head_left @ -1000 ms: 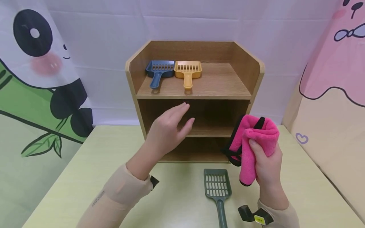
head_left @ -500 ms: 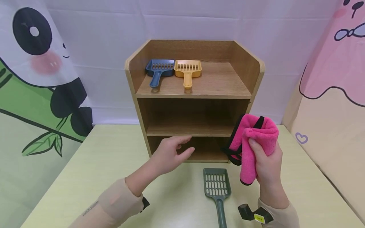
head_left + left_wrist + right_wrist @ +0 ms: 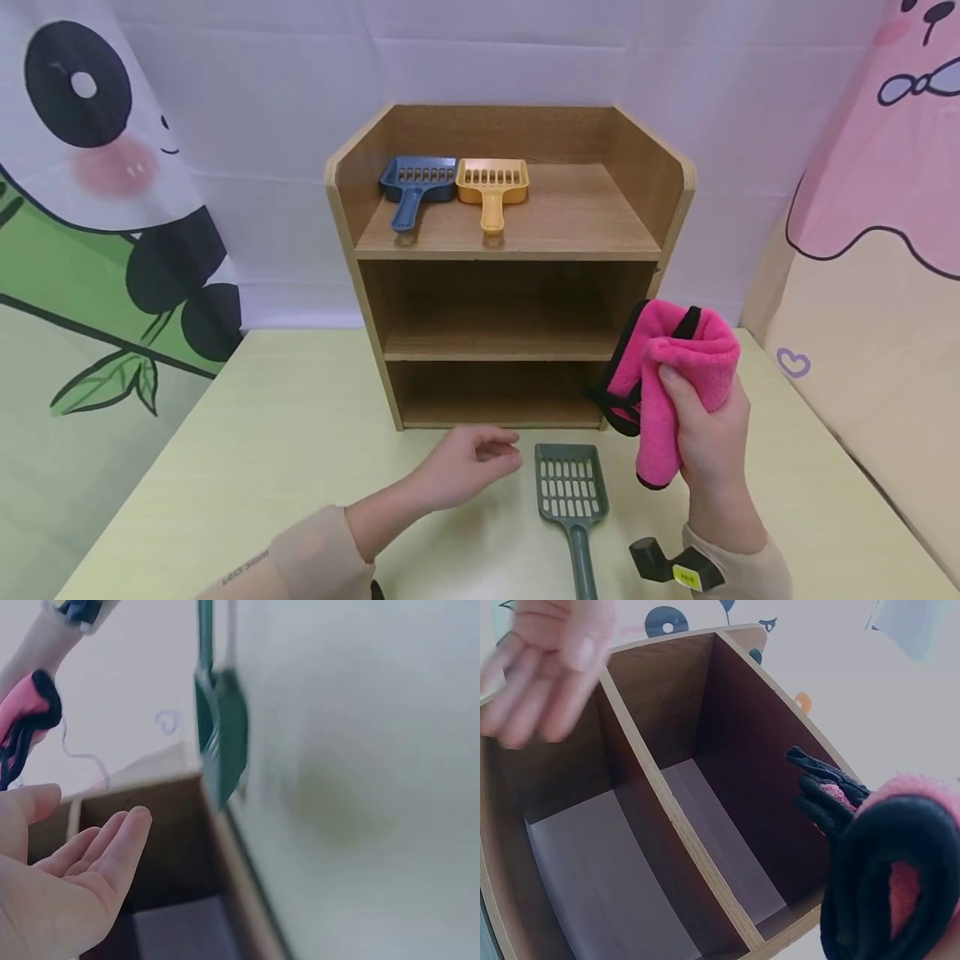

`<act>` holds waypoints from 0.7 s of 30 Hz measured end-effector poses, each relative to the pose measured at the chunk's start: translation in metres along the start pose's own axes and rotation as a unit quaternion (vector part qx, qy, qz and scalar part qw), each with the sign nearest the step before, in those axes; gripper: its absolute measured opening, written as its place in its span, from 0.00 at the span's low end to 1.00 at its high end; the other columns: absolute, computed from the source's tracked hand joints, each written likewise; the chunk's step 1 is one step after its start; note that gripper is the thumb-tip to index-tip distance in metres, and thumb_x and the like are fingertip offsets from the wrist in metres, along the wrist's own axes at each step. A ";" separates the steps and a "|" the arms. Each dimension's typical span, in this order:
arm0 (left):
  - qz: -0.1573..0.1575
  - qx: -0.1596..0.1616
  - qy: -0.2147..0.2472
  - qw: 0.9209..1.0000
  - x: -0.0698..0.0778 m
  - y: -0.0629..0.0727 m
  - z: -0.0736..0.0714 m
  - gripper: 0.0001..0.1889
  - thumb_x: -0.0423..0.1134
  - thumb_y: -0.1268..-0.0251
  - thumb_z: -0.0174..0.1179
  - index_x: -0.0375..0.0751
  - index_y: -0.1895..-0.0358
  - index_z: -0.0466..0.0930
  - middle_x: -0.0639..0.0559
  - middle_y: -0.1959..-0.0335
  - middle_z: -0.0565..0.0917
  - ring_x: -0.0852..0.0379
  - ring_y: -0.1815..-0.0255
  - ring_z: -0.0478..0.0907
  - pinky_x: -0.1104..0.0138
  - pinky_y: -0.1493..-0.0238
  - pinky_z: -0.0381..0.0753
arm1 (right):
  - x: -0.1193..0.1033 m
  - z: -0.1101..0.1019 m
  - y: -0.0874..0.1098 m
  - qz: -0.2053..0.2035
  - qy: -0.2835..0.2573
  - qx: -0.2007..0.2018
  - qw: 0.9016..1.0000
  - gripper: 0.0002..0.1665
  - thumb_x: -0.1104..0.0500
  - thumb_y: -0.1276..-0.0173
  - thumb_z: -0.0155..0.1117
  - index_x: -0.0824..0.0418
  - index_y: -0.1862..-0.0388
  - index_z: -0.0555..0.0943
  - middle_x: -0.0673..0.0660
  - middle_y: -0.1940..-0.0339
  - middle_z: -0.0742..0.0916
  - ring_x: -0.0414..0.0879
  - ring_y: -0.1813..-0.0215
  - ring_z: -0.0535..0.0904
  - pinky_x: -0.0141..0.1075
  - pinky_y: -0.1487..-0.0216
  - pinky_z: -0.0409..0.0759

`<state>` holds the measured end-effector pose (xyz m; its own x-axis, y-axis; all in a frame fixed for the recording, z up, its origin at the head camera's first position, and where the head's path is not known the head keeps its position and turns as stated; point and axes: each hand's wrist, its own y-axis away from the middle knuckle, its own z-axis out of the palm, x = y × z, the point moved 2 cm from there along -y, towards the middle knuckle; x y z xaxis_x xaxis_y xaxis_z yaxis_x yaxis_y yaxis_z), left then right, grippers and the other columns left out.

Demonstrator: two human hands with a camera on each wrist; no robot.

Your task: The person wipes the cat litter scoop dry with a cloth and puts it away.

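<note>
My right hand (image 3: 712,433) grips a folded pink cloth with black edging (image 3: 686,375), thumb across its front, held up before the right side of the shelf. The cloth's dark folded edge (image 3: 900,862) fills the lower right of the right wrist view. My left hand (image 3: 468,467) holds nothing; its fingers are loosely bent, just left of a grey-green slotted litter scoop (image 3: 572,492) and apart from it. That scoop lies on the table, its handle toward me and cut off by the frame. In the left wrist view the left palm (image 3: 60,900) shows bare.
A wooden shelf unit (image 3: 498,254) with three levels stands at the back of the table (image 3: 300,400). On its top lie a blue scoop (image 3: 420,179) and a yellow scoop (image 3: 492,183), side by side. Printed curtains hang behind and at both sides.
My left hand has come down from in front of the middle shelf to just above the table, beside the grey-green scoop. The right hand with the cloth has barely moved.
</note>
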<state>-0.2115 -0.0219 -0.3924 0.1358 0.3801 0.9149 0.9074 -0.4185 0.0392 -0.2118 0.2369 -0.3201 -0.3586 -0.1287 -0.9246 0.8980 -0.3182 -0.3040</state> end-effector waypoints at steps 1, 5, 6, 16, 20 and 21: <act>-0.017 -0.007 0.020 1.000 -0.004 0.002 0.003 0.22 0.44 0.36 0.60 0.32 0.45 0.77 0.46 0.56 0.85 0.54 0.55 0.82 0.64 0.57 0.83 | 0.000 0.000 0.000 0.002 0.002 0.003 1.000 0.24 0.64 0.36 0.63 0.56 0.42 0.70 0.55 0.49 0.77 0.49 0.46 0.75 0.31 0.61 0.83; -0.080 -0.024 0.109 0.990 -0.015 0.012 0.020 0.20 0.39 0.37 0.61 0.27 0.47 0.77 0.39 0.57 0.85 0.50 0.59 0.84 0.60 0.61 0.85 | -0.001 -0.001 0.000 0.013 -0.004 0.015 1.000 0.25 0.64 0.37 0.64 0.57 0.41 0.70 0.55 0.48 0.77 0.48 0.46 0.75 0.30 0.62 0.83; -0.096 -0.026 0.123 0.987 -0.018 0.014 0.024 0.20 0.39 0.37 0.60 0.27 0.48 0.77 0.39 0.57 0.85 0.50 0.59 0.84 0.59 0.62 0.85 | -0.001 -0.002 0.000 0.013 -0.008 0.017 1.000 0.25 0.65 0.37 0.64 0.57 0.41 0.70 0.55 0.49 0.77 0.48 0.46 0.75 0.30 0.62 0.83; -0.201 -0.059 0.209 0.955 -0.037 0.029 0.059 0.15 0.39 0.35 0.57 0.30 0.53 0.79 0.41 0.61 0.86 0.49 0.63 0.86 0.59 0.63 0.85 | -0.003 -0.004 -0.001 0.002 -0.020 0.017 1.000 0.24 0.66 0.36 0.62 0.58 0.42 0.70 0.56 0.48 0.77 0.49 0.47 0.75 0.31 0.63 0.83; -0.233 -0.070 0.244 0.939 -0.038 0.029 0.071 0.17 0.40 0.36 0.56 0.28 0.52 0.77 0.41 0.62 0.86 0.49 0.61 0.85 0.60 0.60 0.85 | -0.003 -0.004 -0.001 0.001 -0.023 0.018 1.000 0.24 0.67 0.36 0.61 0.58 0.42 0.70 0.56 0.48 0.76 0.49 0.47 0.75 0.31 0.63 0.83; -0.240 -0.069 0.250 0.936 -0.038 0.029 0.074 0.18 0.41 0.36 0.57 0.28 0.52 0.77 0.41 0.62 0.86 0.49 0.61 0.85 0.60 0.59 0.85 | -0.003 -0.004 -0.001 0.002 -0.023 0.019 1.000 0.24 0.67 0.36 0.61 0.58 0.42 0.70 0.56 0.48 0.76 0.49 0.47 0.75 0.31 0.63 0.84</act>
<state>-0.1606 0.0127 -0.4555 -0.5080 0.1334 0.8509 0.7513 -0.4145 0.5136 -0.2103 0.2416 -0.3180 -0.3677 -0.1718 -0.9140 0.8891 -0.3529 -0.2913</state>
